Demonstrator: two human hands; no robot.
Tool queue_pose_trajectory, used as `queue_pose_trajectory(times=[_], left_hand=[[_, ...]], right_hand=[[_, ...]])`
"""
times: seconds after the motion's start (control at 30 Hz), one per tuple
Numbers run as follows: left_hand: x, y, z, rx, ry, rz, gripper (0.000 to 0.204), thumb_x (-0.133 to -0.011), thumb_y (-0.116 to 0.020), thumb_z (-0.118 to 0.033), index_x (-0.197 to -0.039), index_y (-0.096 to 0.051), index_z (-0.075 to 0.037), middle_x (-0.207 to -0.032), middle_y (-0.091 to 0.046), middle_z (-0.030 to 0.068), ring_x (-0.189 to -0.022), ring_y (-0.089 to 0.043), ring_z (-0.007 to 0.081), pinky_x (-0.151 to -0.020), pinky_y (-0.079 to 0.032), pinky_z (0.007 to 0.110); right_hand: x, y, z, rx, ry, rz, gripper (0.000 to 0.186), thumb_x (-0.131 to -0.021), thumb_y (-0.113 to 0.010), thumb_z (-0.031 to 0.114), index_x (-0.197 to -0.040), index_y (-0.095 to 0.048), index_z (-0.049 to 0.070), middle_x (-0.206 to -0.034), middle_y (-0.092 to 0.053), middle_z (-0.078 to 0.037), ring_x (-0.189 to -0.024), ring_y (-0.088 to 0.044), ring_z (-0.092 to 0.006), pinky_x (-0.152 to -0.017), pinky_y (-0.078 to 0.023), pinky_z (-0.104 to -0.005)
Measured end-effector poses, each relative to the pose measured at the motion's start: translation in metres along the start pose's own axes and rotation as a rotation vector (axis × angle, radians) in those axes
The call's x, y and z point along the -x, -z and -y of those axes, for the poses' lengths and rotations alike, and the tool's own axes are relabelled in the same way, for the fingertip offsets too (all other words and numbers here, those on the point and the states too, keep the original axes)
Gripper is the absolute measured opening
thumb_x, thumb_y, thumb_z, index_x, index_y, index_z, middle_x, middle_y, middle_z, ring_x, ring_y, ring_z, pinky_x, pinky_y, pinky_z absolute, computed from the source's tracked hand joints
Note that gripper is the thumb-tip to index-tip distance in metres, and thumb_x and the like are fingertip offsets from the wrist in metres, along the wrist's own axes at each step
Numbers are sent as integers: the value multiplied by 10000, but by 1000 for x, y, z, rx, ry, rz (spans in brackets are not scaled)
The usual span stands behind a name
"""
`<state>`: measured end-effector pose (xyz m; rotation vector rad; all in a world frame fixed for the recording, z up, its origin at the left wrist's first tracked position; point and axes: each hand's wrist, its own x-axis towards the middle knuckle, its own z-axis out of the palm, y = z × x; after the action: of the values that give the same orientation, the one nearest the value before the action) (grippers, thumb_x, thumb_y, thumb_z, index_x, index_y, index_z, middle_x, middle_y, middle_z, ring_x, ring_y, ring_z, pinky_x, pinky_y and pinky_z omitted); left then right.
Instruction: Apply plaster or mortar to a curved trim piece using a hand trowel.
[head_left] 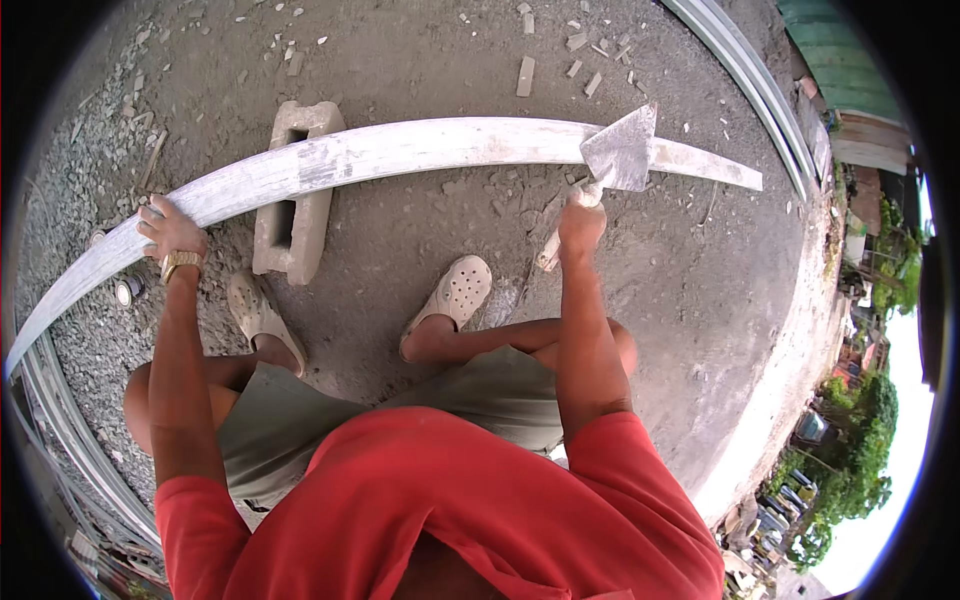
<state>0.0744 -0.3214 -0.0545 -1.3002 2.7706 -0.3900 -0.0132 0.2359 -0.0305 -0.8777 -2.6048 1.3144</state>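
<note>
Right hand [582, 225]: fingers wrapped around the handle of a trowel [625, 155], its blade over the whitish plank [440, 145] toward the right end. Left hand [177, 232]: fingers laid over the plank's left part; whether they clasp it cannot be determined. Plank lies across a hollow concrete block [312, 232] on bare ground [400, 225].

The ground [690, 290] is being lit by diffuse daylight, the sky [910, 400] is being overexposed, and straight lines are being curved.
</note>
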Motion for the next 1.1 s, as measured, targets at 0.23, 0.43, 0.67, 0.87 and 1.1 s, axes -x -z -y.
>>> queue_pose_trajectory(times=[0.23, 0.43, 0.67, 0.87, 1.1], left_hand=[[-2, 3, 0, -55, 7, 48, 721, -853, -516, -81, -1461, -132, -117, -1511, -113, 228, -1378, -161, 437, -1033, -214, 649], [2, 5, -1, -36, 6, 65, 703, -865, -500, -111, -1462, -130, -114, -1513, -107, 228, -1378, -152, 444, -1032, -201, 658], [4, 13, 0, -18, 2, 41, 680, -881, -484, -144, -1462, -132, -114, -1508, -117, 229, -1377, -153, 444, -1028, -212, 661], [3, 12, -4, -33, 11, 76, 773, -830, -577, -138, -1462, -131, -122, -1511, -115, 223, -1376, -163, 435, -1027, -214, 655], [0, 1, 0, -28, 7, 16, 747, -838, -564, -128, -1458, -147, -130, -1507, -129, 224, -1372, -174, 434, -1017, -225, 657]], right_hand=[[50, -25, -17, 188, 232, 122, 375, -836, -647, 310, -937, -595, -48, -848, -647, -246, -855, -625, -414, -760, -475, -430], [-39, 8, -45, -112, -127, -64, 325, -851, -634, 259, -919, -590, -56, -769, -657, -184, -730, -636, -315, -691, -478, -407], [123, -84, -19, -122, 51, 293, 355, -850, -642, 283, -926, -546, -50, -782, -629, -216, -746, -621, -378, -687, -476, -432], [58, -50, -6, 134, 257, 134, 378, -833, -646, 330, -921, -578, -32, -826, -645, -219, -799, -631, -378, -722, -478, -436], [-53, -9, -5, -93, -113, 18, 402, -853, -608, 329, -926, -613, -66, -810, -663, -192, -716, -656, -317, -657, -501, -402]])
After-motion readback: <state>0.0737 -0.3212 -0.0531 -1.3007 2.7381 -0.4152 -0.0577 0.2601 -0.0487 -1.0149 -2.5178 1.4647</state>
